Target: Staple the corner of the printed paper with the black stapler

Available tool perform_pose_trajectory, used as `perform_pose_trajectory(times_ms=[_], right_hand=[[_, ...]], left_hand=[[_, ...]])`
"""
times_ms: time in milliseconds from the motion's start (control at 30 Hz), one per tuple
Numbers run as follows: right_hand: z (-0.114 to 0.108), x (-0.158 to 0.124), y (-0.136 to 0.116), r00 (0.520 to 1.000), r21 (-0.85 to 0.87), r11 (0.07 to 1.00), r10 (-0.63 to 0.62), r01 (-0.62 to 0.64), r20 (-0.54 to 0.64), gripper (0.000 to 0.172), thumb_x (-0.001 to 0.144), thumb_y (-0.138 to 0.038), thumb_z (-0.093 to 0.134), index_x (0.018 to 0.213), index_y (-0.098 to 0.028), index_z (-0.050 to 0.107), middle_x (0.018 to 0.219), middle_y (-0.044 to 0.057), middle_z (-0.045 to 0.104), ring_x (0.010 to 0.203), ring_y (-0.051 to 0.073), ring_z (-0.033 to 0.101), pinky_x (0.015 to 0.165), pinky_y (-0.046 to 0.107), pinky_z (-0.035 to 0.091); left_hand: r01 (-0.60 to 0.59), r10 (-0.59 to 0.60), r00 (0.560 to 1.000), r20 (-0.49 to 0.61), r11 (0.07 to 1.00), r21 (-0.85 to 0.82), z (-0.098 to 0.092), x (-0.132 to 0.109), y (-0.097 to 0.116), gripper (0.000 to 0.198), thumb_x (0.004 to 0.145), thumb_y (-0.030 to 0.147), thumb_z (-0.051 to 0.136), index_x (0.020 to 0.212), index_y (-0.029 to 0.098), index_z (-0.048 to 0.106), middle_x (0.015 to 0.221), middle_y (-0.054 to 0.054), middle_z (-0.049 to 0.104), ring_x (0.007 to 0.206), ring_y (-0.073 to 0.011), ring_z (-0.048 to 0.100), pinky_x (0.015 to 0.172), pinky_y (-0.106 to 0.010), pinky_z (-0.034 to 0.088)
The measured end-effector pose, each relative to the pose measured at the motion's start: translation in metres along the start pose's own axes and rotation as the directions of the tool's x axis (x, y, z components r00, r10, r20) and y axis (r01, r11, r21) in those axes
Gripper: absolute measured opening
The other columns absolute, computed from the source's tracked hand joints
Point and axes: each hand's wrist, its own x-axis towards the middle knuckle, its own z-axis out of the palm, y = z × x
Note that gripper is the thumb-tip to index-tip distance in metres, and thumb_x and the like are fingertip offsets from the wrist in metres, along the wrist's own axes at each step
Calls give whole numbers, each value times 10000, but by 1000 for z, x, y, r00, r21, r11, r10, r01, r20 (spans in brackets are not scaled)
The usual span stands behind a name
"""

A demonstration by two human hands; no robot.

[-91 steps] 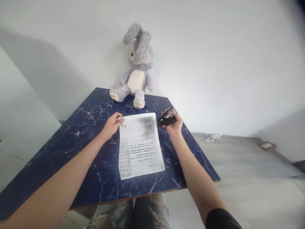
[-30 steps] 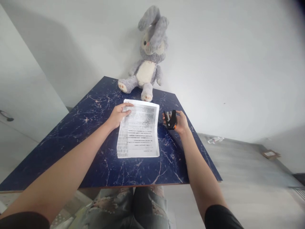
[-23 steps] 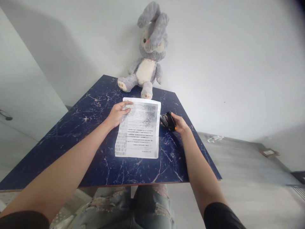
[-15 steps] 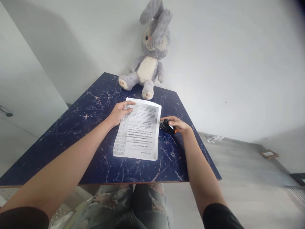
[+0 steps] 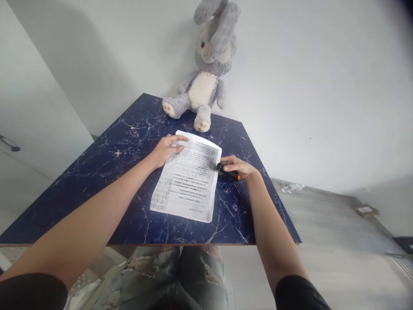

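Observation:
Printed sheets of paper are held above the dark blue table, with dense text on top. My left hand grips their upper left edge, thumb and a finger lying over the print. In my right hand is a black stapler with an orange end. Its front meets the right edge of the paper, seemingly with the edge in its mouth. Some fingers of both hands are hidden behind what they hold.
The marbled blue table stands against a pale wall. A grey plush rabbit sits at its back edge, just beyond the paper. To the right, on the floor, lie a clear plastic item and a small cardboard box.
The stapler has turned and come onto the paper's right edge; before, its jaws showed just beside it. The paper has tilted slightly. The whole view has shifted a little.

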Motion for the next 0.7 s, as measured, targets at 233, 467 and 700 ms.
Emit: perform_pose_trajectory(times_ms=[233,467,700], right_hand=[[8,0,-7,1000,8,1000,23,-23,13,635,711,-315,950,1294,-158,755,1199,119,781,1024,255,766,993,377,598],[17,9,-12,997,-68,997,31,-35,-65,596,609,-218,976,1176,-173,797,1103,80,802,1085,278,750,1066,427,561],[13,-3,-16,999,-35,999,41,-41,-18,754,714,-286,945,1410,-201,667,1157,83,791,1040,258,759,1024,420,596]], left_hand=[[-7,7,1000,3,1000,-1,1,-1,2,461,727,356,883,1148,185,805,1173,-94,757,1004,-241,701,939,-394,566],[-19,19,1000,1,1000,-17,1,0,1,452,709,334,893,1124,174,809,1178,-101,757,1021,-253,702,971,-410,545],[-86,90,996,-10,975,206,0,1,-1,390,767,323,811,1129,178,794,1174,-92,770,1075,-283,704,1066,-468,513]])
